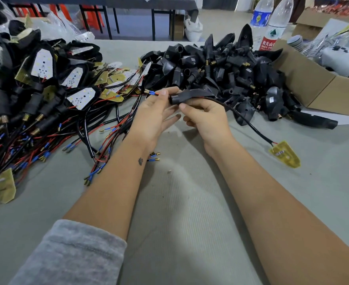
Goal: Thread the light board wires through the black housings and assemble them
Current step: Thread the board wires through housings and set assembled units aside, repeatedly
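My right hand (pixel 205 118) grips a black housing (pixel 190 96) above the middle of the table. A black wire (pixel 249 123) runs through the housing. Its red and blue terminal ends (pixel 152 92) stick out on the left, pinched by the fingertips of my left hand (pixel 156 116). The wire trails right and down to a yellow light board (pixel 285 154) lying flat on the table. A heap of loose black housings (pixel 220 66) lies behind my hands. Left of them is a pile of light boards with wires (pixel 46 95), several fitted in housings.
An open cardboard box (pixel 313 83) stands at the right with grey parts in it. Two plastic water bottles (pixel 272 23) stand behind the housing heap. Loose wire ends (pixel 155 157) lie beside my left wrist. A grey cloth (pixel 179 202) covers the table.
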`<move>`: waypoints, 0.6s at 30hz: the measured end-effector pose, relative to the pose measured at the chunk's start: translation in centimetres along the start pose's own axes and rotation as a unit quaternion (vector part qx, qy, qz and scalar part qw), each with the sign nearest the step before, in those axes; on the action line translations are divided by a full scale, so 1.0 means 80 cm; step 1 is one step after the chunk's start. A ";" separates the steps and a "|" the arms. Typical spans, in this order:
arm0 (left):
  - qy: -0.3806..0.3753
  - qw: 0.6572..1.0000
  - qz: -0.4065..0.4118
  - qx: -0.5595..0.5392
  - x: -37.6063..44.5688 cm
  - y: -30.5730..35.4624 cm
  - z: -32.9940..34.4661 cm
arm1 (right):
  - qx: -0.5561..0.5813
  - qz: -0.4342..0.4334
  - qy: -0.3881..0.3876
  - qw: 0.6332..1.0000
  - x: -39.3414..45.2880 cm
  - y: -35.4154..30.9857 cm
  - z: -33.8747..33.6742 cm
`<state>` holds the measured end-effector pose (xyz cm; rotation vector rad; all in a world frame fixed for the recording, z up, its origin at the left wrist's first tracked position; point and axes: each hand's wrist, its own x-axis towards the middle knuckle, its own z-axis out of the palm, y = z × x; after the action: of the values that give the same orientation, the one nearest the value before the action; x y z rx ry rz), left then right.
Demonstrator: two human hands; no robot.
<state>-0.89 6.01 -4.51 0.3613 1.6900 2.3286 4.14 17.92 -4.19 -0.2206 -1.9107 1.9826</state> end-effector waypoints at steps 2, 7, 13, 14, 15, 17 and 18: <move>0.041 0.999 0.021 -0.004 0.001 0.000 -0.001 | -0.010 0.001 0.008 1.000 0.001 0.002 0.000; 0.173 0.974 0.082 -0.121 0.004 0.012 -0.015 | 0.026 0.023 0.054 0.998 0.008 0.005 -0.005; 0.219 0.963 0.074 -0.142 0.006 0.017 -0.024 | 0.096 0.062 0.096 0.989 0.010 0.001 -0.010; 0.195 0.971 0.053 -0.128 0.006 0.016 -0.022 | 0.104 0.063 0.097 0.988 0.009 0.001 -0.011; 0.165 0.981 0.029 -0.100 0.006 0.015 -0.020 | 0.106 0.063 0.097 0.988 0.008 0.000 -0.011; 0.098 0.995 -0.004 -0.005 0.004 0.010 -0.013 | 0.102 0.061 0.091 0.989 0.006 0.000 -0.009; 0.069 0.997 -0.009 0.045 0.003 0.008 -0.009 | 0.097 0.061 0.087 0.990 0.005 0.000 -0.009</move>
<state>-1.41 5.27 -4.12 0.2029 1.8572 2.3187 3.99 18.72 -4.19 -0.4506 -1.6206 2.1358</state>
